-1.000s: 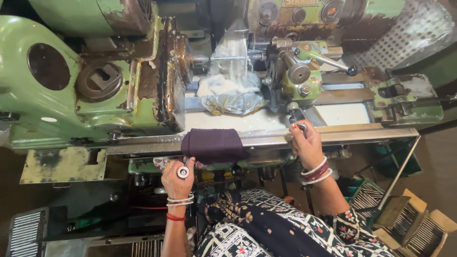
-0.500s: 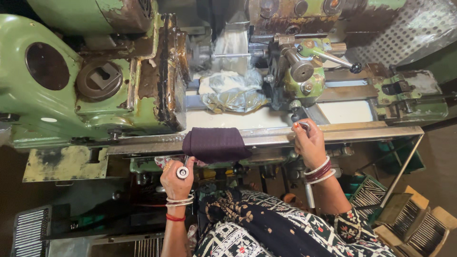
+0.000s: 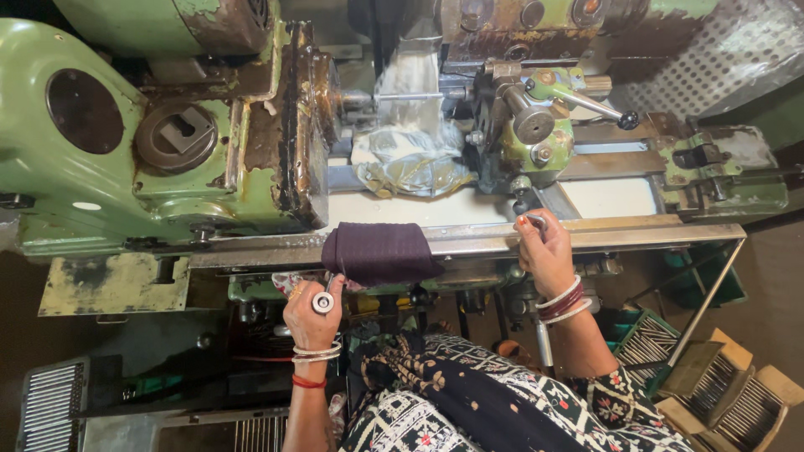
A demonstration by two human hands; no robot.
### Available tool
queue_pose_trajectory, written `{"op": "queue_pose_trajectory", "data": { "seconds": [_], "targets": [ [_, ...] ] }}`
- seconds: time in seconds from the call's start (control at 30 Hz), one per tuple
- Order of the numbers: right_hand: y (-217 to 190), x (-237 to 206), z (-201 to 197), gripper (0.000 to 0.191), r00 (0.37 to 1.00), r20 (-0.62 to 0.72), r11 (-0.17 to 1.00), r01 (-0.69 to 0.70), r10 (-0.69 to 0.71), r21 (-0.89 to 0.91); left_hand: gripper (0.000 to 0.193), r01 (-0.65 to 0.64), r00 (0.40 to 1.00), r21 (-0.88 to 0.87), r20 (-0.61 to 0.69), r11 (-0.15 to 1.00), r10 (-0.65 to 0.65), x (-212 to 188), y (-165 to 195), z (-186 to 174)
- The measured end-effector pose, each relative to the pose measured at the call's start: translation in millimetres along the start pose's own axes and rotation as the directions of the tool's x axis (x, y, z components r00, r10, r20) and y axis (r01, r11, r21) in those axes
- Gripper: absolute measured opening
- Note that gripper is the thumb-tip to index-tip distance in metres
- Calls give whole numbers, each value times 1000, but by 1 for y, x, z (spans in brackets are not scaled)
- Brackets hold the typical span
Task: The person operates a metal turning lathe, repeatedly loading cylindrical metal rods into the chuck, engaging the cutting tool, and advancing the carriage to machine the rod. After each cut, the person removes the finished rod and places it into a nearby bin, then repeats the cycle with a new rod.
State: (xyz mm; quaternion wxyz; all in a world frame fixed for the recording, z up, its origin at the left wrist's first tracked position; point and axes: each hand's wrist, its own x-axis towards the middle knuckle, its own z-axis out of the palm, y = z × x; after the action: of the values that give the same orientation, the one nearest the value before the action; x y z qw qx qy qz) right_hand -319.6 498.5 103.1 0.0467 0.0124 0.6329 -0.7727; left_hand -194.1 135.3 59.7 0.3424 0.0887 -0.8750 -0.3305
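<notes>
Here, machine: worn green lathe [image 3: 159, 151], rusted, pale coolant pooled in its tray.
Rail: dark purple cloth [image 3: 378, 253] draped over front edge.
Left hand [image 3: 311, 314]: fingers closed around small round knob [image 3: 323, 302].
Right hand [image 3: 546, 255]: fingers curled on a lever handle [image 3: 536, 221].
Floor: crates of metal rods [image 3: 720, 393], right.

One green lathe [image 3: 167, 142], one dark folded cloth [image 3: 381, 251], two hands.

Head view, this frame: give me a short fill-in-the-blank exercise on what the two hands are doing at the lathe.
1. The left hand grips a round ____ knob.
2. A dark ____ cloth is draped over the front rail.
3. The right hand rests at the rail with its ____ wearing bangles.

Missing words: metal; purple; wrist
</notes>
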Motion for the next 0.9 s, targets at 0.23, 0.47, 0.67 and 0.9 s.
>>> {"op": "queue_pose_trajectory", "data": {
  "seconds": [0.23, 0.47, 0.67, 0.9],
  "targets": [
    [1, -4, 1, 15, 1000, 2, 1000, 8, -8, -8, 44, -11, 1000, 3, -2, 1000, 11, -6, -2, -2],
    [-3, -5, 1, 14, 999, 30, 1000, -13, 13, 3, 41, -28, 1000, -35, 8, 999, 28, 2, 30, -20],
    [-46, -11, -29, 9, 990, 61, 965, 140, -130, -222, 40, -267, 963, -130, -6, 955, 269, 38, 98, -54],
    [-134, 82, -114, 18, 693, 248, 420, 641, -677, -643, 44, -55, 967, -865, 78, 498, 242, 189, 123, 11]
  ]
}}
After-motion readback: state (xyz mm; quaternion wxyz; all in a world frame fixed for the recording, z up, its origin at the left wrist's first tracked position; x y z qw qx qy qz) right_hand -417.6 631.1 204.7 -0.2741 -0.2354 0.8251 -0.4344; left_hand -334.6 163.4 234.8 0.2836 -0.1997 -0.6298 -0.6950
